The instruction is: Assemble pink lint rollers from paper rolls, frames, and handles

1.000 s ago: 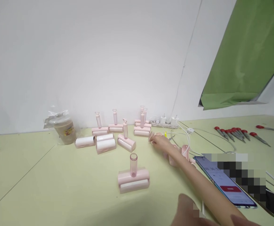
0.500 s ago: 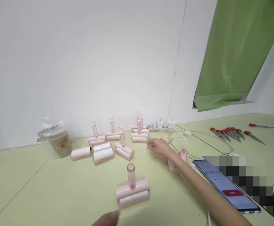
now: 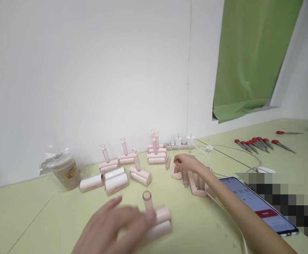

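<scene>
Left hand [image 3: 114,225] at pink roller [image 3: 161,219] — cup label [image 3: 69,173] unreadable.

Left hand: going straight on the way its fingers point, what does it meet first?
Most likely the near pink lint roller. The blurred left hand overlaps it in view, so whether they touch is unclear.

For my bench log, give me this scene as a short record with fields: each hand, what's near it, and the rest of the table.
Left hand: blurred, at the nearest pink lint roller; grip unclear
Right hand: fingertips at a small pink part; pink frame beside it
Back row: more lint rollers
Left side: bagged cup
Right side: phone, red-handled screwdrivers
</scene>
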A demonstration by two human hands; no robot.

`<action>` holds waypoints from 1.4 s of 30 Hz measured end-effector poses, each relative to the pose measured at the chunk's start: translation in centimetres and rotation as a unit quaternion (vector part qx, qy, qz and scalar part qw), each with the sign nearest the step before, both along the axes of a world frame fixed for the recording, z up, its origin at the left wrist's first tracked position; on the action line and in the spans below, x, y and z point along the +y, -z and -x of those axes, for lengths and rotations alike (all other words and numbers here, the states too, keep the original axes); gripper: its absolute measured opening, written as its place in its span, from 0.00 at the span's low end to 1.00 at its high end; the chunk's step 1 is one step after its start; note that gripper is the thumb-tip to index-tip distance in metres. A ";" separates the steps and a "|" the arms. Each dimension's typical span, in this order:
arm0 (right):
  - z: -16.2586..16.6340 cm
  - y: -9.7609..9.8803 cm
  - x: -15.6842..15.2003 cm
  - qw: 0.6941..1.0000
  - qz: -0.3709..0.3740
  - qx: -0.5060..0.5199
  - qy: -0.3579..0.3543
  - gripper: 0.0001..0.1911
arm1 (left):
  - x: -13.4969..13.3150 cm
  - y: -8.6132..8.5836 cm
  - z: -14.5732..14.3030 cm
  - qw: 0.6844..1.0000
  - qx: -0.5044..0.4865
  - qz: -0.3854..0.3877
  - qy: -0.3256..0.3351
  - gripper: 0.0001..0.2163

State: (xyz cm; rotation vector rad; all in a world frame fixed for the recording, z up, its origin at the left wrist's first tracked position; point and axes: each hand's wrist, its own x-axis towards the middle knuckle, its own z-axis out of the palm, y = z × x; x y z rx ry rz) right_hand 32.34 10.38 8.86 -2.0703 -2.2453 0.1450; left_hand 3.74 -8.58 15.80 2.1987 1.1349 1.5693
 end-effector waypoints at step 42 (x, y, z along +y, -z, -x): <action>10.4 -2.7 -8.1 0.751 0.039 0.625 -0.210 0.11 | 12.1 9.5 -4.3 0.806 -0.196 0.430 0.357 0.07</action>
